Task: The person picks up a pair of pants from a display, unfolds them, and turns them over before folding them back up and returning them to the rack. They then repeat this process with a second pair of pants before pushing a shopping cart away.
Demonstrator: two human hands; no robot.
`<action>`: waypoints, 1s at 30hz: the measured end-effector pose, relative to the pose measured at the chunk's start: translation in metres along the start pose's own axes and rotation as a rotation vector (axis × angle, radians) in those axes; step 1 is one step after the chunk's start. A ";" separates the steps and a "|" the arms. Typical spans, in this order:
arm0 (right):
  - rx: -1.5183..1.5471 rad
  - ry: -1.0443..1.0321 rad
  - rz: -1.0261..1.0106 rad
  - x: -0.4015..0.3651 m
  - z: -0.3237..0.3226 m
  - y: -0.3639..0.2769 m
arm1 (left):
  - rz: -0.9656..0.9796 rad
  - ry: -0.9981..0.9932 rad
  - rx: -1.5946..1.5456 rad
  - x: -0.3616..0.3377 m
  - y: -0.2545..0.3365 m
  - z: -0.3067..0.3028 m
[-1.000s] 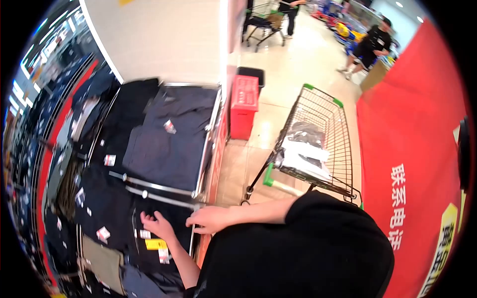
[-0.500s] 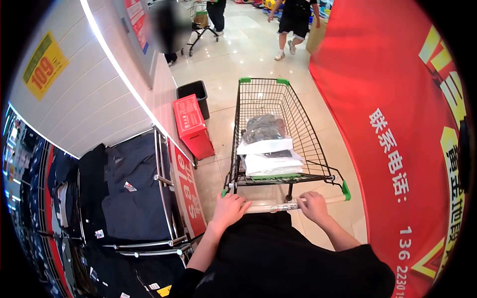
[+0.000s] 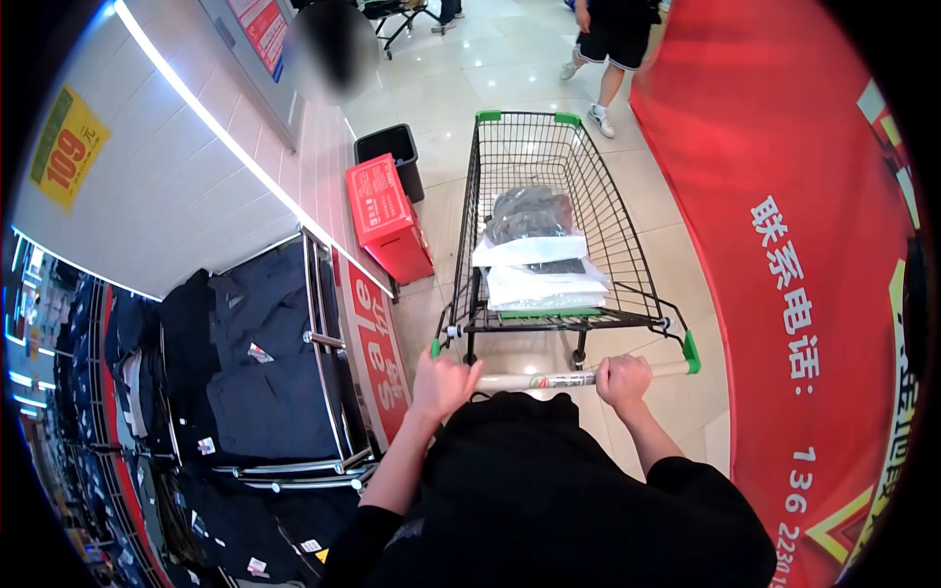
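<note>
A black wire shopping cart (image 3: 627,257) with green corner pieces stands in front of me. Its pale handle bar (image 3: 534,381) runs across just ahead of my body. My left hand (image 3: 446,385) is wrapped round the bar's left end, and my right hand (image 3: 623,379) grips it right of the middle. Inside the basket, near the handle end, lie white plastic packages (image 3: 544,286). Just beyond them rests a dark grey item in clear plastic (image 3: 529,214).
To my left, a metal rack holds folded dark trousers (image 3: 270,412). A red box (image 3: 385,211) and a black bin (image 3: 397,157) stand along the wall. A red banner (image 3: 765,323) lines the right side. Ahead, a person in black shorts (image 3: 616,47) walks near the banner.
Both hands stay on the handle, the right now closed more firmly round it. The walking person is nearer and further right. The banner and rack have shifted slightly in view.
</note>
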State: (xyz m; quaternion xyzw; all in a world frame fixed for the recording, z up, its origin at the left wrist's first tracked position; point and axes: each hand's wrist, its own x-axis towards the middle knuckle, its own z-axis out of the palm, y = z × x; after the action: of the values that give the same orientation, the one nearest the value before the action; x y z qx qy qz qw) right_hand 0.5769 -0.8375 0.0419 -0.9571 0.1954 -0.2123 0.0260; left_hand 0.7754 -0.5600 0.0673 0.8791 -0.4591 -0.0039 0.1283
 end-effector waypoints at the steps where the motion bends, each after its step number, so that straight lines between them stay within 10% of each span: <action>1: -0.010 0.001 0.002 0.007 0.004 0.001 | -0.015 -0.002 -0.005 0.006 -0.003 0.002; 15: -0.011 -0.043 0.026 0.150 0.061 -0.006 | -0.145 0.241 -0.157 0.000 -0.038 -0.023; 30: -0.028 -0.088 -0.323 0.282 0.134 -0.168 | -0.922 0.509 -0.391 -0.190 -0.114 -0.043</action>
State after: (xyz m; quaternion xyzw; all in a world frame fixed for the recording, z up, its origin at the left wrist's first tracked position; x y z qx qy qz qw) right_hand 0.9285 -0.7957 0.0546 -0.9847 0.0406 -0.1689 -0.0133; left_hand 0.7630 -0.3348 0.0621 0.9218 0.0277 0.0675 0.3807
